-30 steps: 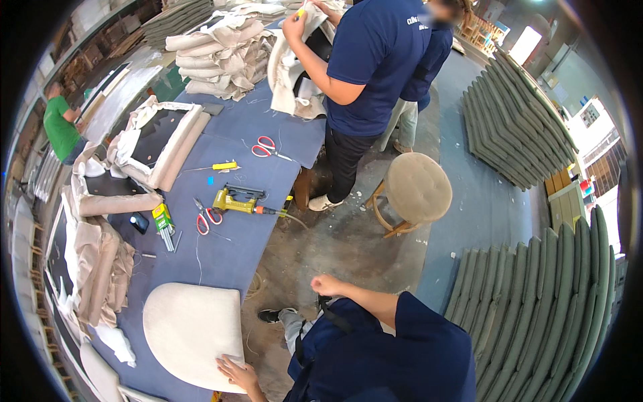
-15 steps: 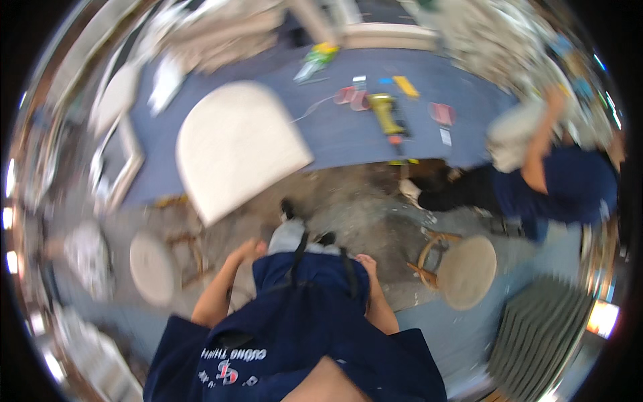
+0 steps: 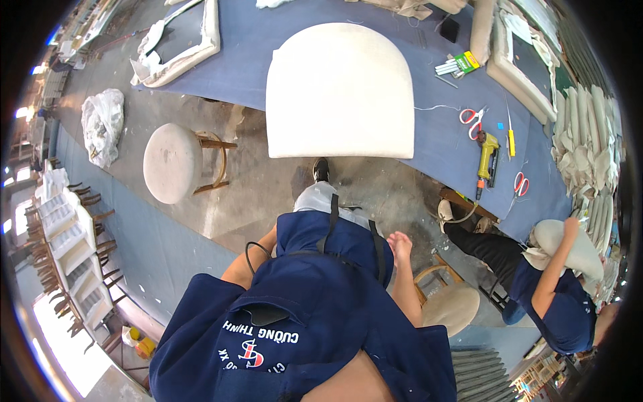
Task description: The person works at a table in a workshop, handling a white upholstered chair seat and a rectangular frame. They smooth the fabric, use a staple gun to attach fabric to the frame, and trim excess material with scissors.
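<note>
Cream padded panel (image 3: 340,90) lying on blue-covered worktop (image 3: 241,57), lower left part overhanging near edge; right hand (image 3: 400,248) hanging clear of it, empty, fingers loosely bent; left hand hiding behind dark blue shirt (image 3: 308,288), its state impossible to tell; right of panel, red-handled scissors (image 3: 475,121), olive nail gun (image 3: 488,155) and yellow-handled tool (image 3: 511,143) lying; left, round stool (image 3: 173,163) standing near worktop; far right, co-worker (image 3: 552,305) holding pale padded piece (image 3: 581,249).

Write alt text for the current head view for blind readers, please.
A cream D-shaped cushion lies on a blue table, jutting past its near edge, before a navy-shirted person whose right hand is empty. To the right lie a yellow pneumatic gun and red-handled scissors; nearby, a co-worker holds a pale padded piece.
</note>
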`<state>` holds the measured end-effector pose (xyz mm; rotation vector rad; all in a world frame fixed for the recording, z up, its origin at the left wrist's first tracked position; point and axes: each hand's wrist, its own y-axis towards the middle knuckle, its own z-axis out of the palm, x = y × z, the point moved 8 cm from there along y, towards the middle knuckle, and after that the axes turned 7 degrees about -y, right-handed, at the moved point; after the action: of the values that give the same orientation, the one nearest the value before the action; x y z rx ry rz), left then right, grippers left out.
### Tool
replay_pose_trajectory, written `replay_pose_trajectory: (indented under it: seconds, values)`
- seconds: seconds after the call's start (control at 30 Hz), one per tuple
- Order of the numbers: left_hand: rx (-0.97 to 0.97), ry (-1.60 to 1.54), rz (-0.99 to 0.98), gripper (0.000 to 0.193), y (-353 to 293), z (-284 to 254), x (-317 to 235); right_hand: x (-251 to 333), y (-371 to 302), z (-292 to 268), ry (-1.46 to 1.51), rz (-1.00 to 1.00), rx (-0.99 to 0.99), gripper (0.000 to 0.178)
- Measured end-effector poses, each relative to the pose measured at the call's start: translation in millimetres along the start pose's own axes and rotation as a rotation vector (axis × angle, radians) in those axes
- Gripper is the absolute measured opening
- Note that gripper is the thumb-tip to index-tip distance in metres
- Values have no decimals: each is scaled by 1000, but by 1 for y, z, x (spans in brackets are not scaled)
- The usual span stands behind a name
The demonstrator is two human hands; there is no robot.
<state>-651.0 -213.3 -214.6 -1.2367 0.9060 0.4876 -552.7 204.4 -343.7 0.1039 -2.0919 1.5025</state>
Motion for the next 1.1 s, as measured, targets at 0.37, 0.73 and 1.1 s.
replay_pose_trajectory:
  seconds: [0.37,0.73,1.1]
  values:
    - [-457,-259,-254,24,67,-191,42,72,24,114,-578,-356,-31,21]
    - [-391,-506,-201,65,149,-204,-44,172,-4,167,693,-117,254,89]
    - [-427,-285,-15,81,185,-200,-54,236,-18,214,668,-155,211,110]
